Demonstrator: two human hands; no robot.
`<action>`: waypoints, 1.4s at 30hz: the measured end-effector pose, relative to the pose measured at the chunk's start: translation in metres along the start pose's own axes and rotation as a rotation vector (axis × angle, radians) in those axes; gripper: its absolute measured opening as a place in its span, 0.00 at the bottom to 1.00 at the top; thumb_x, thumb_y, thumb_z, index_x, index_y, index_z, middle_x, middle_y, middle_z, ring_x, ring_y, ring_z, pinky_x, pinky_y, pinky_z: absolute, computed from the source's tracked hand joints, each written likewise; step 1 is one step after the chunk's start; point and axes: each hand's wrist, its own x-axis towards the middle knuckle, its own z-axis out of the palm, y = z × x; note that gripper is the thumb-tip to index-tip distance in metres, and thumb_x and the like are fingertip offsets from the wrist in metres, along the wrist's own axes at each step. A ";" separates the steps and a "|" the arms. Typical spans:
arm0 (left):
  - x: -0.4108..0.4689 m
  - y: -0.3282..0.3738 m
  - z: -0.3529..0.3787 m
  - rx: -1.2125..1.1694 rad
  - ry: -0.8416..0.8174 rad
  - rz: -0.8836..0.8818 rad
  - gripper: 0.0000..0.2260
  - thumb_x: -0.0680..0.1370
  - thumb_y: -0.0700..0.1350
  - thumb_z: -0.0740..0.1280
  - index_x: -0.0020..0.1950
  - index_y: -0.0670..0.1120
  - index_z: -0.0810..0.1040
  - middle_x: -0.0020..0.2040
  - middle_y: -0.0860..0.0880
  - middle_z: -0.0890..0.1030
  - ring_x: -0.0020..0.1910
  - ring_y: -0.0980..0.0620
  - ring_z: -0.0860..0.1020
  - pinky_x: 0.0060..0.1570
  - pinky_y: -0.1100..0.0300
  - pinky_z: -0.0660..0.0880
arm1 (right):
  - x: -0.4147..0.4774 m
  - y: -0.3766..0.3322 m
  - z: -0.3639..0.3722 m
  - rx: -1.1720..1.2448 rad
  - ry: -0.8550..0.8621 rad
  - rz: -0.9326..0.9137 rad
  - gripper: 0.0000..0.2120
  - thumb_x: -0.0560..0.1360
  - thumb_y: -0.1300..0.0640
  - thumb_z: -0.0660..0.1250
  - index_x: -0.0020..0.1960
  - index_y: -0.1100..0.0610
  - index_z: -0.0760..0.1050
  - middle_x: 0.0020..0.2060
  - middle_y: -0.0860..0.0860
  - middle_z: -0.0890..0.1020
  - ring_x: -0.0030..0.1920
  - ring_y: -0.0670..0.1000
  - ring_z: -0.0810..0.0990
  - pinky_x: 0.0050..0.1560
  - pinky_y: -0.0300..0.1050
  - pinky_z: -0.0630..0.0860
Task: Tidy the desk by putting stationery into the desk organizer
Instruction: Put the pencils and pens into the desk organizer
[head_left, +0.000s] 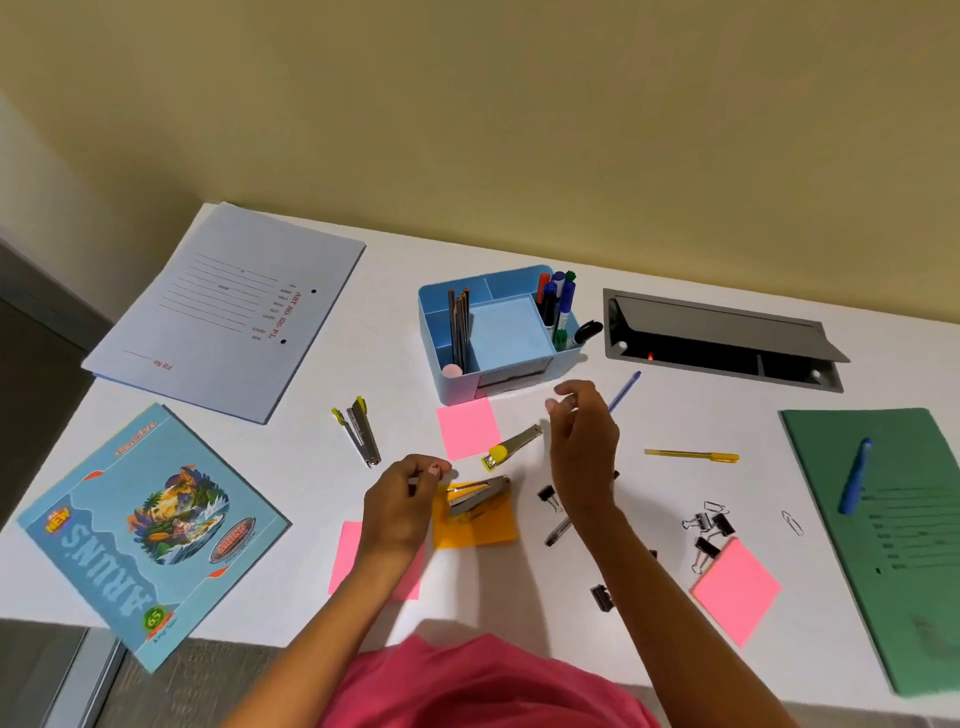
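pink shirt (483, 686), left hand (402, 499) by stapler (478, 496), right hand (582, 436) near organizer (460, 389)

Notebook (150, 525), grey folder (228, 312), green folder (893, 545), perhaps cable hatch (727, 338)

the white bench (395, 322) looks smooth and matt. the light blue desk organizer (460, 389) is smooth plastic with a faint sheen. the small yellow-capped stapler (511, 441) has a bright bare-metal body and a plastic end. the pink sticky note pad (467, 428) and the orange sticky note pad (480, 525) are matt paper. the black binder clip (706, 550) is coated metal with shiny wire handles. the illustrated blue notebook (150, 530) has a glossy cover. the pale blue file folder (228, 312) and the green file folder (893, 545) are matt card. the pink shirt (478, 686) is soft cloth.
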 end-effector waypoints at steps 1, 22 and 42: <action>-0.001 -0.001 0.004 0.023 -0.026 0.011 0.09 0.79 0.40 0.62 0.45 0.48 0.81 0.36 0.64 0.82 0.37 0.66 0.77 0.37 0.70 0.70 | -0.010 0.014 -0.009 -0.008 0.001 0.019 0.04 0.76 0.63 0.66 0.50 0.61 0.74 0.39 0.54 0.79 0.38 0.51 0.78 0.41 0.30 0.71; -0.006 0.018 0.184 0.762 -0.285 0.345 0.11 0.78 0.46 0.65 0.57 0.42 0.72 0.54 0.44 0.75 0.54 0.47 0.74 0.43 0.59 0.69 | -0.074 0.137 -0.116 -0.131 -0.059 0.459 0.03 0.78 0.61 0.62 0.50 0.56 0.74 0.43 0.52 0.78 0.42 0.52 0.76 0.43 0.50 0.76; -0.029 0.053 0.207 0.424 -0.145 0.198 0.03 0.82 0.43 0.53 0.51 0.45 0.64 0.37 0.49 0.74 0.31 0.54 0.71 0.27 0.62 0.61 | 0.016 0.184 -0.130 -0.004 0.061 0.743 0.05 0.77 0.63 0.60 0.50 0.62 0.73 0.41 0.54 0.80 0.42 0.55 0.76 0.41 0.38 0.65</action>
